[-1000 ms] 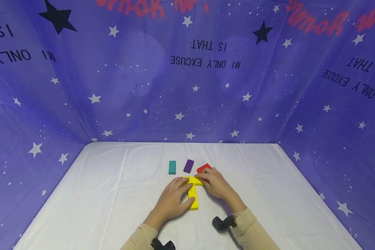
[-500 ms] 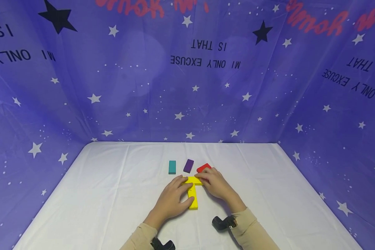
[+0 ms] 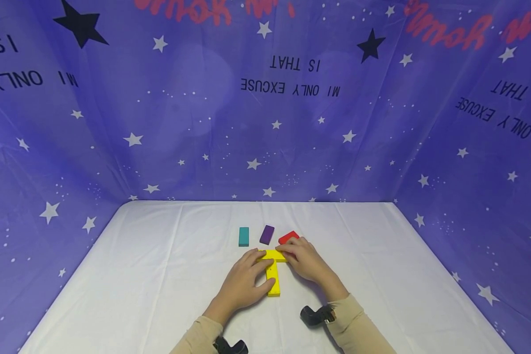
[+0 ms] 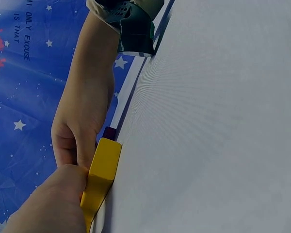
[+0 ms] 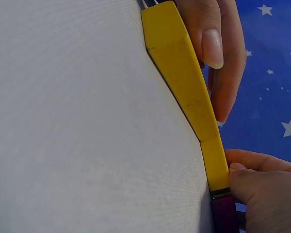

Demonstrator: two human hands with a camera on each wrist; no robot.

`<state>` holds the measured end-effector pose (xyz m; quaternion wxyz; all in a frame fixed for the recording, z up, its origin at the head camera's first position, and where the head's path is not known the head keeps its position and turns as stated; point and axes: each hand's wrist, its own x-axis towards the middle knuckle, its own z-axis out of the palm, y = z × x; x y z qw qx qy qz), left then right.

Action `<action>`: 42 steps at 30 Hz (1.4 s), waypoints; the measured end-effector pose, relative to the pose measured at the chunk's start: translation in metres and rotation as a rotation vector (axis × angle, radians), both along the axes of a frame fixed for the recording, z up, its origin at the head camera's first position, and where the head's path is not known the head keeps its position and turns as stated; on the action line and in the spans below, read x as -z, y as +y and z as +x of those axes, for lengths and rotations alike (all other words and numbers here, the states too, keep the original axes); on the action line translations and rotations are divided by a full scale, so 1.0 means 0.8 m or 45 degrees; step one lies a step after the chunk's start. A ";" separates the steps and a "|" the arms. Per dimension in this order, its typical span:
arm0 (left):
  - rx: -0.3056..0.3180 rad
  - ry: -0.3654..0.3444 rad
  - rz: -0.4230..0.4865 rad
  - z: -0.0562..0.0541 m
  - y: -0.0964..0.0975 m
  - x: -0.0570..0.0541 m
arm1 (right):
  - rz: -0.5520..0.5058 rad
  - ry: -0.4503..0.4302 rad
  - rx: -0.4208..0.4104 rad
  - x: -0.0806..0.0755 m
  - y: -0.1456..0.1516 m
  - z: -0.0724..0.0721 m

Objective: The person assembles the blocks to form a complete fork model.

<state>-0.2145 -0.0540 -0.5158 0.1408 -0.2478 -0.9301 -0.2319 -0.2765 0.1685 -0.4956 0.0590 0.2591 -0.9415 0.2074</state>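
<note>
Two yellow blocks lie on the table in a T, a crosspiece (image 3: 273, 255) at the far end and a stem (image 3: 273, 289) running toward me. My left hand (image 3: 243, 282) rests over their left side, its thumb on the stem (image 5: 182, 90) and its fingers by the crosspiece's left end and the joint. With thumb and forefinger my right hand (image 3: 307, 260) pinches the crosspiece's right end. Just beyond its fingers lies a red block (image 3: 288, 238), partly covered. The right hand (image 4: 82, 116) shows bent fingers beside the yellow in the left wrist view.
Behind the T lie a purple block (image 3: 267, 234) and a teal block (image 3: 244, 236). A white cloth covers the table (image 3: 168, 275). Purple star-printed curtains (image 3: 230, 137) rise at its back and sides. Each wrist carries a black camera mount (image 3: 316, 316).
</note>
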 end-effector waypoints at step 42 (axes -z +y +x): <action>-0.090 -0.130 -0.007 0.002 0.004 -0.006 | -0.100 0.207 0.142 0.002 0.013 -0.003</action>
